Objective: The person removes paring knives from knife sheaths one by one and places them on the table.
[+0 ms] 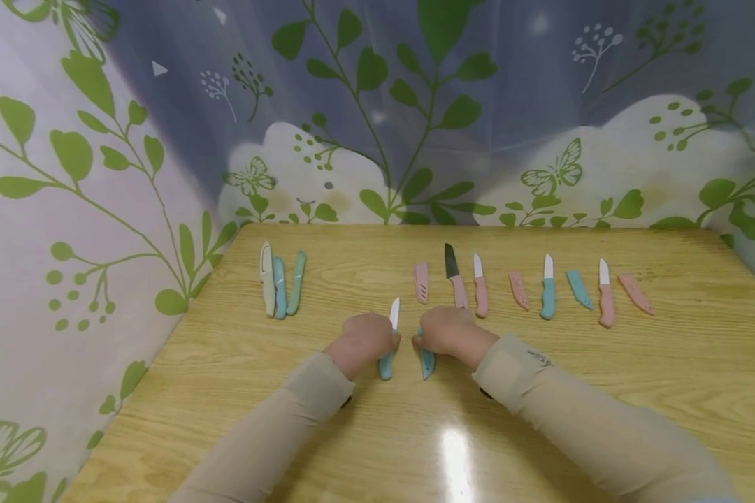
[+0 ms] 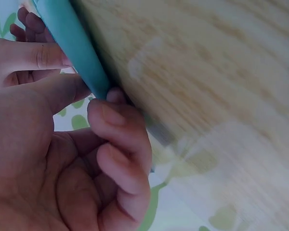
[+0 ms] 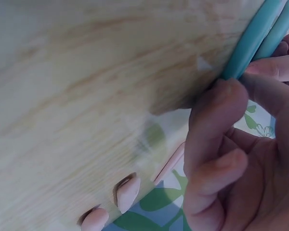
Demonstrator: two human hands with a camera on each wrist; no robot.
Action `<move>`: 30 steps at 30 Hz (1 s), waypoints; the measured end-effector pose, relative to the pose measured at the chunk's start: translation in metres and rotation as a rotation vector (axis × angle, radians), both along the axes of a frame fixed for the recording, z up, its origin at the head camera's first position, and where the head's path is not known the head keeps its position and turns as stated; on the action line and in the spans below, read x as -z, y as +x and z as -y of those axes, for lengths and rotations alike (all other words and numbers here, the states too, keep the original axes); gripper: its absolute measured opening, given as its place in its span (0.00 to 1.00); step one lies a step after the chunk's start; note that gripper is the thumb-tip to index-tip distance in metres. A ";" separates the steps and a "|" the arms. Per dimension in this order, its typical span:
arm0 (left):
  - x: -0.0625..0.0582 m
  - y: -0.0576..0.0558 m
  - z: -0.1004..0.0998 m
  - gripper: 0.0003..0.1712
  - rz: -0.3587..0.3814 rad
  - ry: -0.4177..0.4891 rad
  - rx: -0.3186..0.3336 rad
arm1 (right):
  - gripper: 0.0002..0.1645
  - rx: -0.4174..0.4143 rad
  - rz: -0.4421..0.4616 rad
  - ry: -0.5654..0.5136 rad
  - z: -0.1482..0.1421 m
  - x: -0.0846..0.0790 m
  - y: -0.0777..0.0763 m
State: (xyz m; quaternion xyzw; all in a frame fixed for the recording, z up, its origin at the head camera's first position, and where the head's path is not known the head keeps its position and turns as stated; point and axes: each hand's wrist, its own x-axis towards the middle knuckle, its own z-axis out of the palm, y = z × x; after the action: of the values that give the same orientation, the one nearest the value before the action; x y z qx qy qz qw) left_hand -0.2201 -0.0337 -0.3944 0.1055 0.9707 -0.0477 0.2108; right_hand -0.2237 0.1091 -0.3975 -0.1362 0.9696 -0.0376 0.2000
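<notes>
Near the middle of the table, my left hand point(image 1: 363, 341) pinches the blue handle of a small knife point(image 1: 386, 367) between thumb and fingers. The knife's white blade points away, toward the back wall, uncovered. Just to its right, my right hand point(image 1: 448, 331) pinches a blue knife sheath point(image 1: 428, 366), apart from the knife. In the left wrist view the knife handle point(image 2: 77, 45) lies low along the tabletop. The right wrist view shows the sheath point(image 3: 250, 43) in my fingertips, with the knife handle point(image 3: 278, 31) beside it.
Sheathed knives in white point(image 1: 267, 285), blue point(image 1: 279, 290) and green point(image 1: 296, 283) lie at the left. Rightward lie a pink sheath point(image 1: 421, 283), a black-bladed knife point(image 1: 451, 261), pink knives point(image 1: 481, 296), a blue knife point(image 1: 547, 299), a blue sheath point(image 1: 579, 290) and more pink sheaths point(image 1: 635, 293).
</notes>
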 end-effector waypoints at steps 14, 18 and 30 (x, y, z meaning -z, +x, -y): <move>-0.005 -0.008 0.017 0.33 -0.145 0.089 0.003 | 0.27 0.005 -0.005 -0.038 -0.005 -0.002 -0.002; -0.009 -0.022 0.036 0.36 -0.245 0.155 -0.032 | 0.27 0.006 -0.012 -0.033 -0.003 -0.001 -0.001; -0.008 -0.061 0.090 0.48 -0.218 0.247 -0.204 | 0.28 0.024 -0.001 -0.020 -0.001 -0.001 -0.001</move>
State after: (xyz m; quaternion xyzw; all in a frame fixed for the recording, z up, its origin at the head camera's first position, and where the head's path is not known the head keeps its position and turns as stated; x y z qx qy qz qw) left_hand -0.2813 -0.1232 -0.3863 0.0261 0.9919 0.0825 0.0934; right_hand -0.2242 0.1102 -0.3967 -0.1266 0.9708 -0.0498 0.1976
